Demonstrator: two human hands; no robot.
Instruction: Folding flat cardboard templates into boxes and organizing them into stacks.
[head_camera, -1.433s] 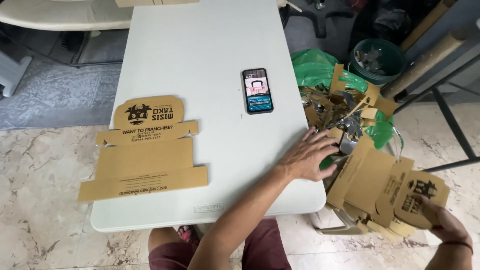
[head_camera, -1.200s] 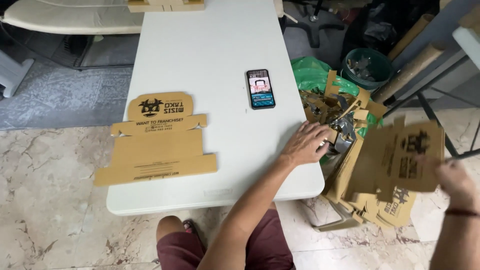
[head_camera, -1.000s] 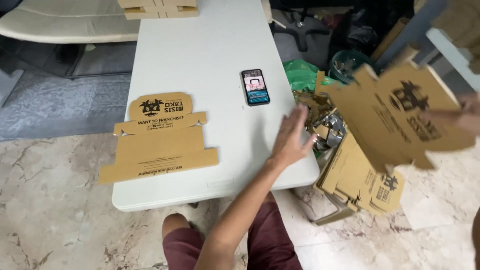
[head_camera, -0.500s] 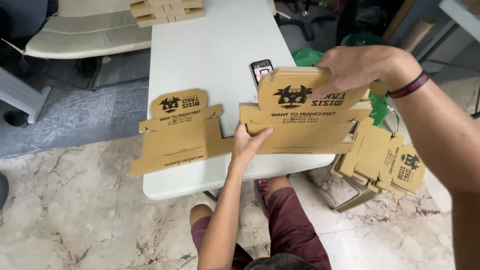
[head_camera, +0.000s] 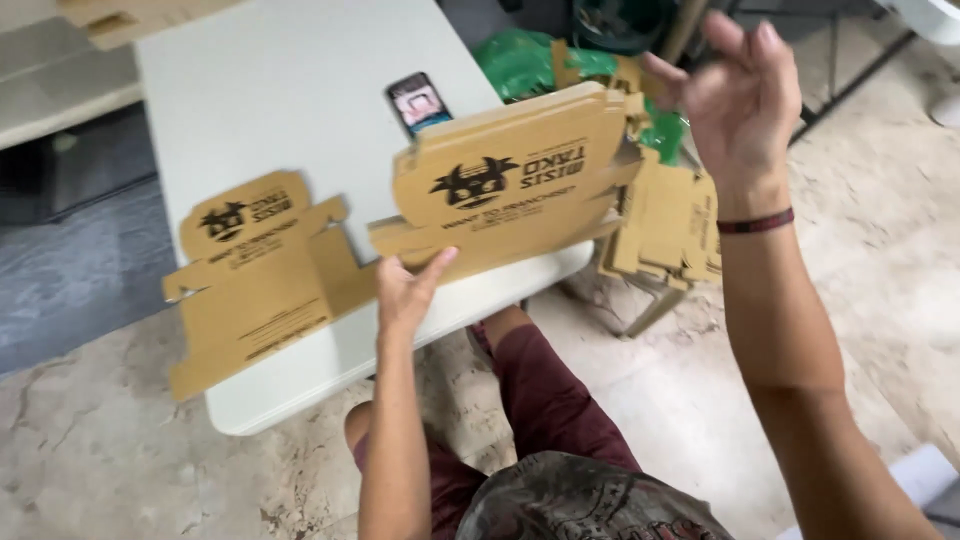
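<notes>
A white table fills the upper left, running away from the left hand, whose forearm rises from the bottom edge. A flat brown cardboard box blank lies on the table just to the left of that hand, its printed flap pointing away from the person and its near corner hanging over the table edge. A second box blank is held in the air between the two hands, tilted, with its lower edge above the table's near right corner. The left hand grasps this blank at its lower left, thumb on the printed face and fingers behind it. The right hand is up and to the right of the blank, fingers spread and loose; its fingertips sit near the blank's upper right corner, but motion blur makes it hard to tell whether they touch it, so it looks released. A stack of more cardboard blanks stands below the right hand, beside the table. A green plastic bag lies beyond the held blank. A phone rests screen-up on the table, beyond the left hand. A dark wristband circles the right wrist
</notes>
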